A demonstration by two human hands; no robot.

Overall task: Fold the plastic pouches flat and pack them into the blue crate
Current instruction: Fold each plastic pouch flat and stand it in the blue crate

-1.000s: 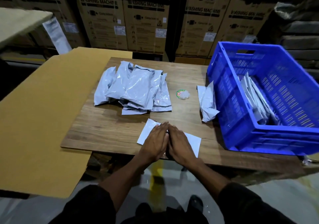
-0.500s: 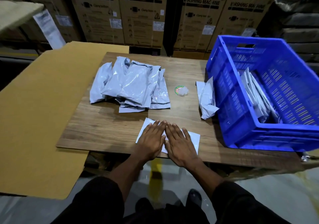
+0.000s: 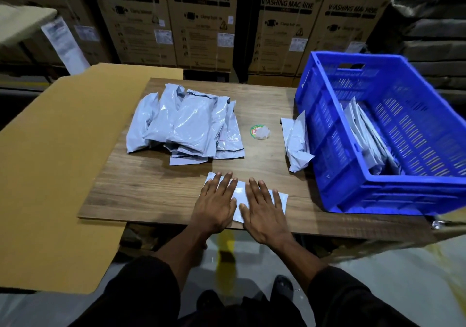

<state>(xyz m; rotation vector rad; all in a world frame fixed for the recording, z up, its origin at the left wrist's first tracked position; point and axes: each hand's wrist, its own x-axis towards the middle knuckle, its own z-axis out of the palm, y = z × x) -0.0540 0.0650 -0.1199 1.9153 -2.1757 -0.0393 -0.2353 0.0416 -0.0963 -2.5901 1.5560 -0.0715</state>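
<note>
While your left hand point(image 3: 215, 202) and right hand point(image 3: 263, 209) press flat, fingers straight, on the folded pouch point(image 3: 239, 195) at the table's point(image 3: 151, 190) near edge, lower centre, bare wood separates it from the pouch pile point(image 3: 185, 125); blue crate point(image 3: 378, 193) right.

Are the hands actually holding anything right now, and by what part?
Nothing gripped: left hand and right hand press flat, fingers straight, on the white pouch.

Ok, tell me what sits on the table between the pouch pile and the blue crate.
In the head view: a small round sticker and one crumpled pouch resting against the blue crate.
</note>
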